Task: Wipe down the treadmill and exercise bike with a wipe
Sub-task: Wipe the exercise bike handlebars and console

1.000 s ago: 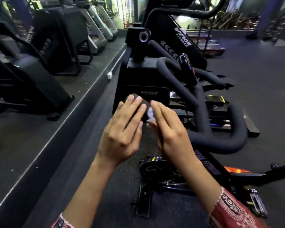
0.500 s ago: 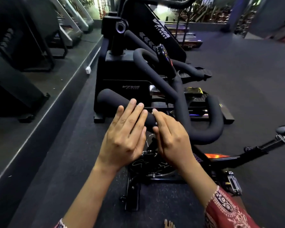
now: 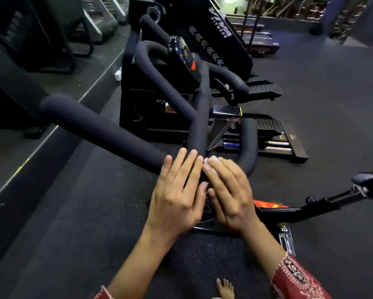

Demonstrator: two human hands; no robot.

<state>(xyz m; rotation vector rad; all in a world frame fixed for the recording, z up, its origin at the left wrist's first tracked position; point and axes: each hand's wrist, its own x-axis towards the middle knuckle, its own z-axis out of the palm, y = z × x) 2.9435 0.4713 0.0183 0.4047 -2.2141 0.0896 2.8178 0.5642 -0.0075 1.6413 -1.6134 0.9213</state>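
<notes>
The left hand (image 3: 177,195) lies flat, fingers straight, on the thick black foam-padded handlebar (image 3: 99,128) of the black exercise bike (image 3: 274,210), holding nothing. Just beside it, the right hand (image 3: 231,190) has its fingers bent over a small crumpled white wipe (image 3: 212,159), holding it against the foam; a little of the wipe shows past the fingertips.

The step in hand looks like wiping the bar. To do it well, I would wrap the wipe round the padding rather than dabbing the top. Then slide it away from the steadying hand along the straight grip. Do the loop beyond the fingertips as well. No treadmill can be picked out for sure.
</notes>
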